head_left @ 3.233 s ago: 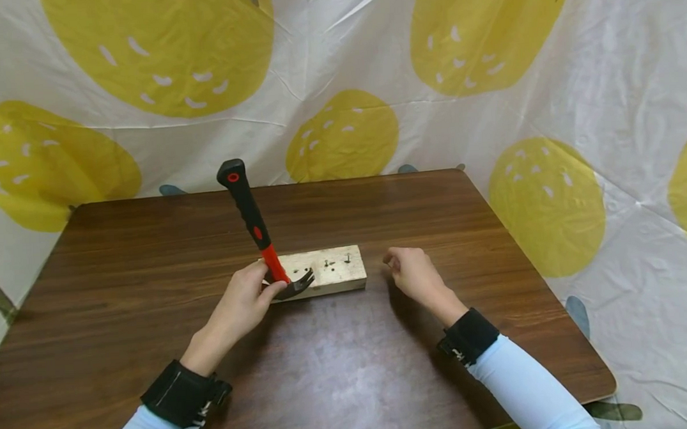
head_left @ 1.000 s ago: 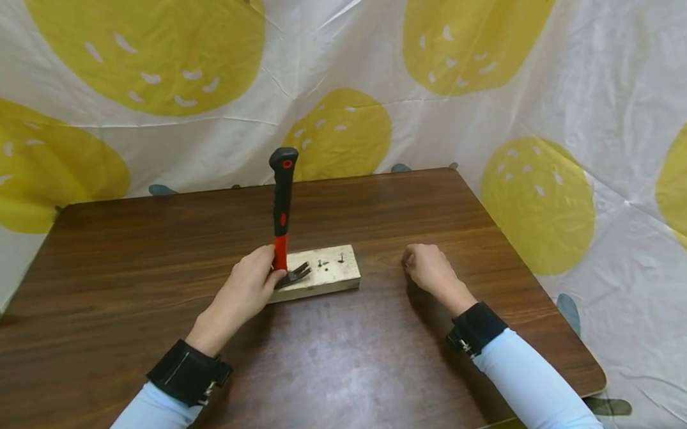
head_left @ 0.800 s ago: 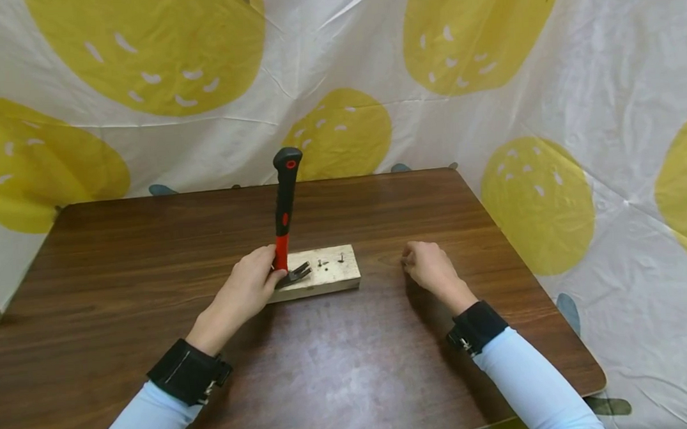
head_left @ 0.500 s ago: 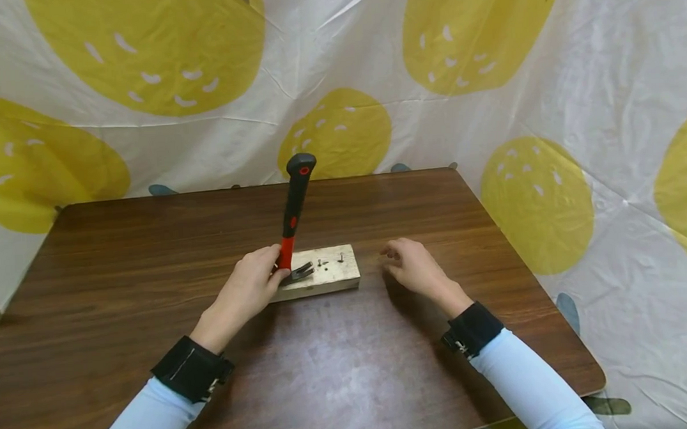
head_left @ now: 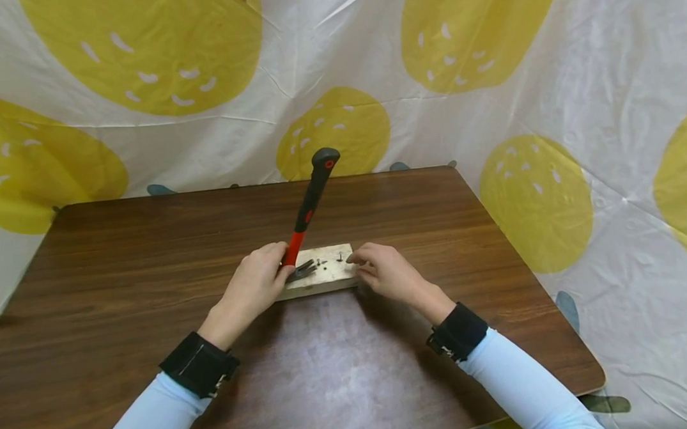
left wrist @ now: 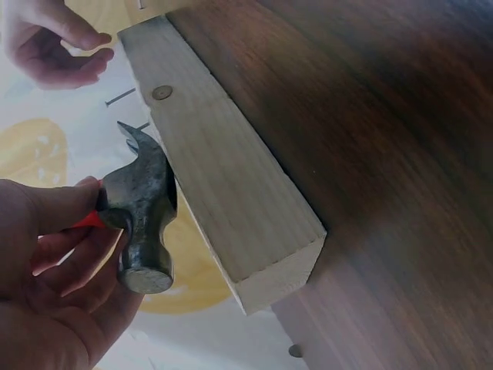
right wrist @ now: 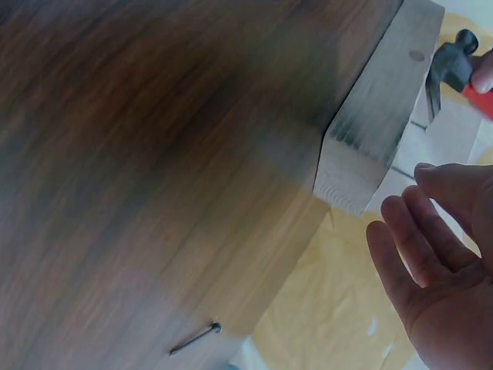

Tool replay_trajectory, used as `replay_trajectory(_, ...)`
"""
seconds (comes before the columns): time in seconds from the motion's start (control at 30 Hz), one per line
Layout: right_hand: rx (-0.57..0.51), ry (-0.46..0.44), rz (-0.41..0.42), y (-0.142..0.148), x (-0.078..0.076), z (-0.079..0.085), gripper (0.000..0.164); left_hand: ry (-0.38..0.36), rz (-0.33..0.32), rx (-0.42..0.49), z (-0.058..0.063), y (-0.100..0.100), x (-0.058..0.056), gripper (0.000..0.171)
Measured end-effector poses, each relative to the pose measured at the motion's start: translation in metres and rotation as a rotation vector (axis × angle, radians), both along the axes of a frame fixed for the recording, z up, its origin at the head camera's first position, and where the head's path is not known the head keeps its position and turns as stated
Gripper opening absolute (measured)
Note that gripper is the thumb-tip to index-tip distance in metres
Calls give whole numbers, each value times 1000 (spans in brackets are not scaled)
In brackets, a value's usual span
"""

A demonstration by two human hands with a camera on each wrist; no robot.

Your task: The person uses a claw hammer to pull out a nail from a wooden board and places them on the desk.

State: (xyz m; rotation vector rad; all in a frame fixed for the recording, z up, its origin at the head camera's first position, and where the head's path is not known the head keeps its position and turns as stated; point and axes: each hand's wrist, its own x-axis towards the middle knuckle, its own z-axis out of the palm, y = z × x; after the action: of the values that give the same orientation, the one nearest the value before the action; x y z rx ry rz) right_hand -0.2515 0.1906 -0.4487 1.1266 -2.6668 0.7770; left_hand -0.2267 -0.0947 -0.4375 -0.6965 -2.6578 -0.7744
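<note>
My left hand (head_left: 254, 283) grips a claw hammer (head_left: 314, 193) low on its red neck, close to the steel head. The black handle points up and leans right, and the claw lies over the wooden block (head_left: 335, 276). In the left wrist view the hammer head (left wrist: 142, 193) is beside the block, with its claw close to a nail (left wrist: 143, 126). Another nail (head_left: 340, 257) stands up from the block near its right end. My right hand (head_left: 393, 273) hovers by that end, its fingers loosely bent and holding nothing in the right wrist view.
A loose nail (right wrist: 194, 339) lies on the brown wooden table (head_left: 150, 268) off the block's right end. A dark hole (head_left: 325, 268) shows in the block's top. Behind the table hangs a white curtain (head_left: 415, 134) with yellow fruit shapes.
From the tabletop on the right, my right hand has moved left to the block's end. The hammer has shifted slightly right in my left hand, its handle swinging from leaning left to leaning right.
</note>
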Motion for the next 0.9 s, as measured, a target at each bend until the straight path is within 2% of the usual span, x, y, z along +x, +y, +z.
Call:
replay_trajectory(0.33, 84, 51, 11, -6, 3, -5, 33, -5, 34, -18, 4, 6, -1, 20)
replay_trajectory(0.9, 92, 64, 23, -9, 4, -9, 26, -24, 23, -40, 9, 10, -5, 19)
